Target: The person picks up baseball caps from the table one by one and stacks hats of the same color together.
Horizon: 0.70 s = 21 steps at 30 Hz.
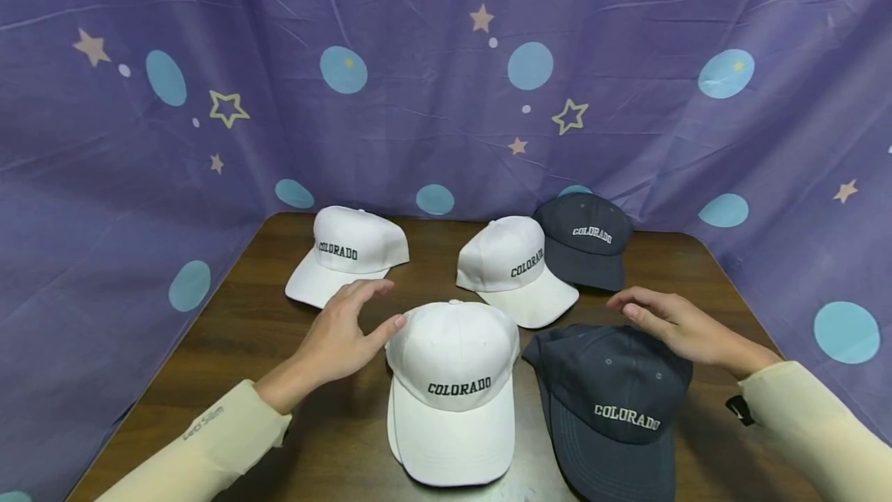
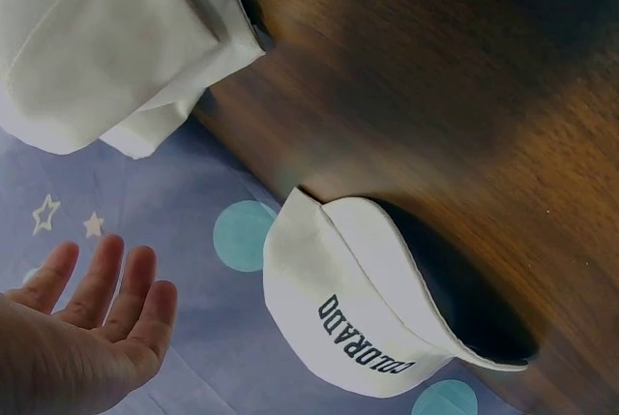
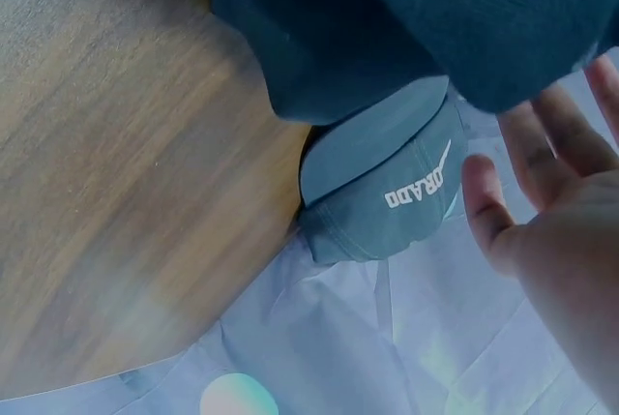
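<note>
Beside the crown of the front white cap (image 1: 456, 355), my left hand (image 1: 344, 335) hovers with fingers loosely extended, holding nothing. A second white brim edge shows beneath that cap's brim. My right hand (image 1: 686, 324) is by the back of the front dark cap (image 1: 613, 386), its fingers relaxed; whether it touches the cloth I cannot tell. In the left wrist view the left hand (image 2: 97, 333) is open, with the far-left white cap (image 2: 358, 309) to its right. The right wrist view shows the right hand (image 3: 561, 173) beside dark fabric (image 3: 387, 28), with another dark cap (image 3: 387, 178) beyond.
A white cap (image 1: 348, 246) sits at the back left of the brown wooden table (image 1: 230, 331). Another white cap (image 1: 505, 262) overlaps a dark cap (image 1: 585, 235) at the back right. Purple patterned cloth (image 1: 432, 138) hangs around the table's back and sides.
</note>
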{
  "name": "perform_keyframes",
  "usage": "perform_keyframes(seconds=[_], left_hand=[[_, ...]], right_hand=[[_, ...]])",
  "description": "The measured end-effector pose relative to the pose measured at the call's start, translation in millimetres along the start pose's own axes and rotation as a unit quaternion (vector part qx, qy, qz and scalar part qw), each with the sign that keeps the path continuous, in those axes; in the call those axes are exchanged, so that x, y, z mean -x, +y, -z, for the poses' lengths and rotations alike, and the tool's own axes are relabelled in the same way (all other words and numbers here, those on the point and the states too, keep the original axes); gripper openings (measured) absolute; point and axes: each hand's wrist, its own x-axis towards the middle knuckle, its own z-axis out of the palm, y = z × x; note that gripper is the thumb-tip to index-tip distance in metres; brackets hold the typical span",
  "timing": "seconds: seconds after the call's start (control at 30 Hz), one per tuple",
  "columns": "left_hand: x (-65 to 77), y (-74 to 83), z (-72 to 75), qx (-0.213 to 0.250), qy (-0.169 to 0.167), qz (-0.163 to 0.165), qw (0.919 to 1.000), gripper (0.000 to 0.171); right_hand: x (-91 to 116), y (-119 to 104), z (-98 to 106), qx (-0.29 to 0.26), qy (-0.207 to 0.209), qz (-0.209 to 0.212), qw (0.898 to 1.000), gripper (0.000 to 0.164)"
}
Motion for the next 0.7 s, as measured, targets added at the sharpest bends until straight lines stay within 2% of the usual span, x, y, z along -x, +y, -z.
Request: perform_keyframes(seconds=[0.33,0.7], left_hand=[[-6.9,-6.7,0.9,-0.012,0.012,-0.003,0.9998,0.055],[-22.2,-22.0,3.2,-0.036,0.032,-0.016,0.9987,0.053]], right_hand=[[9,-5,8,0.062,0.069,-0.028,0.995,0.026],[24,-7,11,0.080,0.110,-0.040,0.990,0.025]])
